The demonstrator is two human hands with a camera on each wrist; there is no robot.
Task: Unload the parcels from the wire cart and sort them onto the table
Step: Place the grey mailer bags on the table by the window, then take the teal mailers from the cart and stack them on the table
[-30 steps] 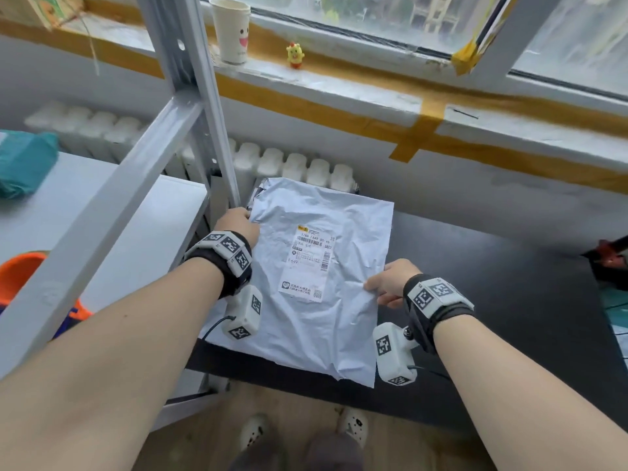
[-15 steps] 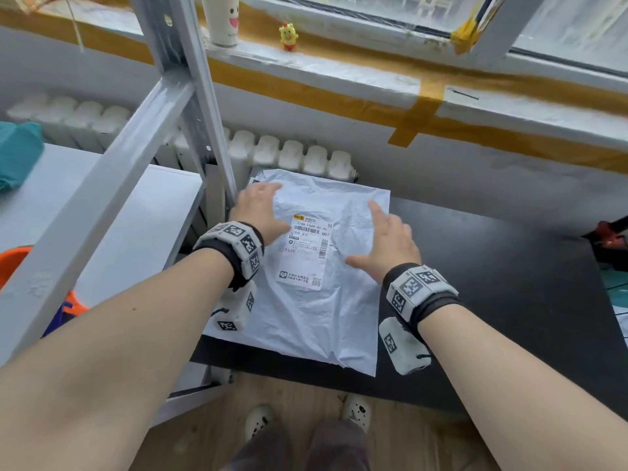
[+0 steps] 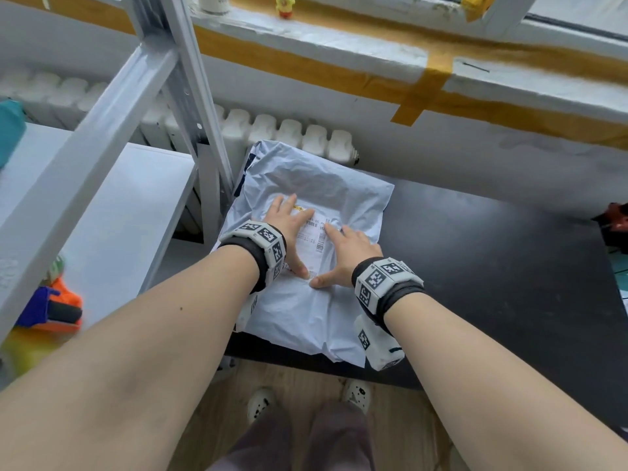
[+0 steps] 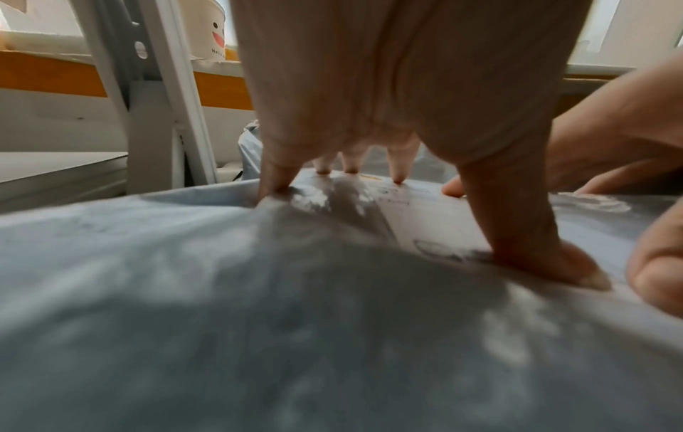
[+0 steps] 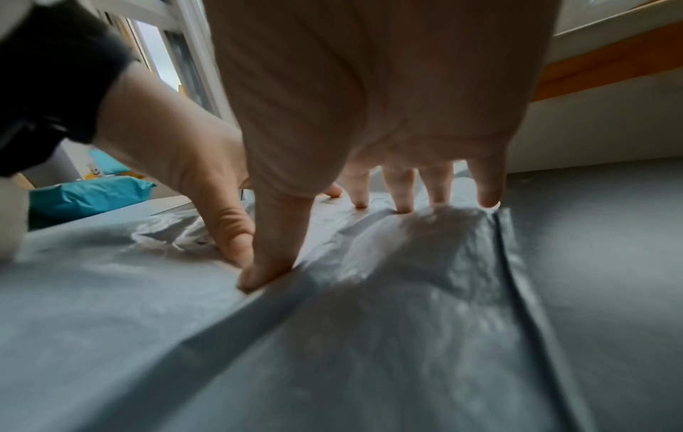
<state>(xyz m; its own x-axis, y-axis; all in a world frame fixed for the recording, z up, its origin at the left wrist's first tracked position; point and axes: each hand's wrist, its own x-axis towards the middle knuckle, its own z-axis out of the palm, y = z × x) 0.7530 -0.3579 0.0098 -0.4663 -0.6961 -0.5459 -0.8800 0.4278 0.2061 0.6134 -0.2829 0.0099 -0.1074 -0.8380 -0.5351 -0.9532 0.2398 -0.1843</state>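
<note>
Two spread hands, left (image 3: pixel 289 220) and right (image 3: pixel 346 253), press flat on the grey parcel (image 3: pixel 326 185) lying on the black table (image 3: pixel 492 266).

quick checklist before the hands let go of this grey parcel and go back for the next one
1. Grey parcel lies flat on the black table: ok.
2. Parcel fully supported: not ok, its near corner overhangs the table's front edge.
3. Shipping label faces up: ok, though both hands partly cover it.
4. Left hand free to lift: ok, fingers straight, pressing down, gripping nothing.
5. Right hand free to lift: ok, fingers spread flat on the bag.
6. Next parcel located: cannot tell, the wire cart is not in view; only a teal parcel shows on the white shelf.
</note>
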